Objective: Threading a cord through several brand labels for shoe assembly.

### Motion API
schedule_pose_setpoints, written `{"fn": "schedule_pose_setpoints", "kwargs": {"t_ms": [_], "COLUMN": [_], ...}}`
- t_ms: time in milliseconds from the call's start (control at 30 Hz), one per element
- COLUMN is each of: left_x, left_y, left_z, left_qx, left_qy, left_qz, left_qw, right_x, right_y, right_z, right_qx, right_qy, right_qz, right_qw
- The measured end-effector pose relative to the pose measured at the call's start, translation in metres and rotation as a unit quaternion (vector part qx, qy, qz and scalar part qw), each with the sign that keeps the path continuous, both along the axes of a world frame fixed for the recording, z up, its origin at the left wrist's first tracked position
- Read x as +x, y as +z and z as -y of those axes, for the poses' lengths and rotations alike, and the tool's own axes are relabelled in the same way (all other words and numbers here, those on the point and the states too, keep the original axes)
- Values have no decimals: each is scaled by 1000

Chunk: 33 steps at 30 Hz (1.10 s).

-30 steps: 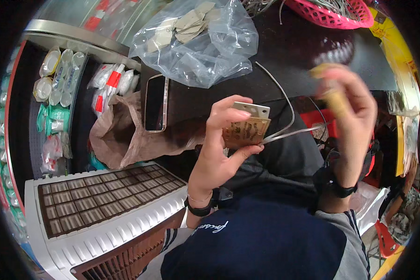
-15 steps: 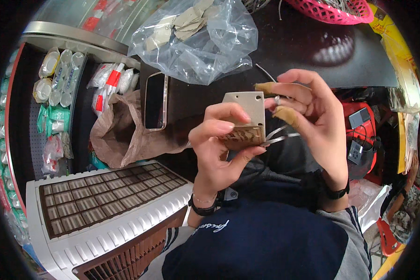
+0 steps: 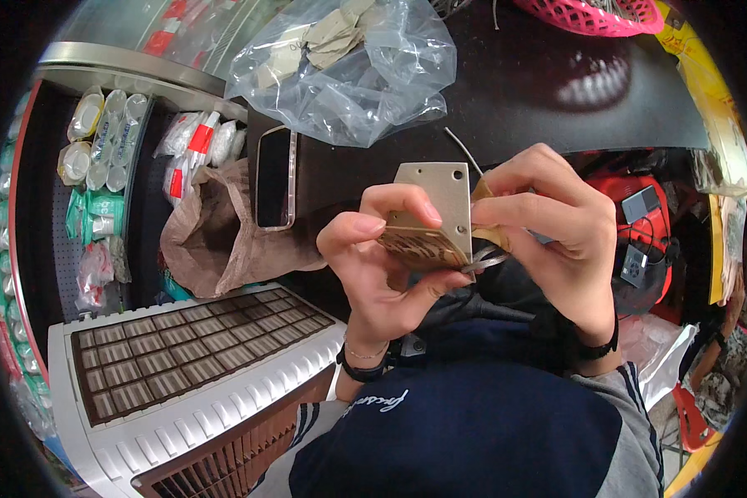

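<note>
My left hand (image 3: 382,257) grips a thick stack of beige cardboard tags (image 3: 437,199) between its fingers and thumb. Small round holes show in the top tag near its right edge, and dark marks run along the stack's side. Tan tape or covers wrap fingertips of my right hand (image 3: 552,232), which is pinched closed against the right edge of the stack. Loops of thin grey cord (image 3: 488,262) come out at the stack's lower right corner, by my left thumb. Another cord end (image 3: 461,145) sticks up beyond the stack. Just what the right fingertips pinch is hidden, but it appears to be the cord.
On the dark table (image 3: 515,91) lies a clear plastic bag (image 3: 373,100) holding more card pieces. Left of my hands are a phone (image 3: 275,178), a brown bag (image 3: 212,236) and a white air cooler (image 3: 183,357). A pink basket (image 3: 593,15) stands at the far right.
My right hand has closed in on the stack's right edge, its fingers now pinched together. The cord loops have drawn shorter, and the stack has tilted slightly in my left hand.
</note>
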<state>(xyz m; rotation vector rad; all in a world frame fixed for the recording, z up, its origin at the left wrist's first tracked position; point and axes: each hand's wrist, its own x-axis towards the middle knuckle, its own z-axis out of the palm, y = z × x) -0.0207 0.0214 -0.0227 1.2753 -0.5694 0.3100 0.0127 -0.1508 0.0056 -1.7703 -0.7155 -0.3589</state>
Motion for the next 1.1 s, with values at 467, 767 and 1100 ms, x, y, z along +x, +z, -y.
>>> {"fn": "schedule_pose_setpoints", "kwargs": {"t_ms": [467,767,1100], "left_x": [-1,-3,-1], "left_y": [1,0,2], "left_z": [-5,-6,-8], "left_qx": [29,25,50], "left_qy": [-13,-7,-38], "left_qz": [-18,-25,-17], "left_qw": [999,999,998], "right_x": [-7,-1,-3], "right_y": [0,-3,-10], "right_z": [-2,0,-6], "right_qx": [7,98,216], "right_qy": [-12,106,160], "right_qz": [-33,-157,-313], "right_qw": [999,977,911]}}
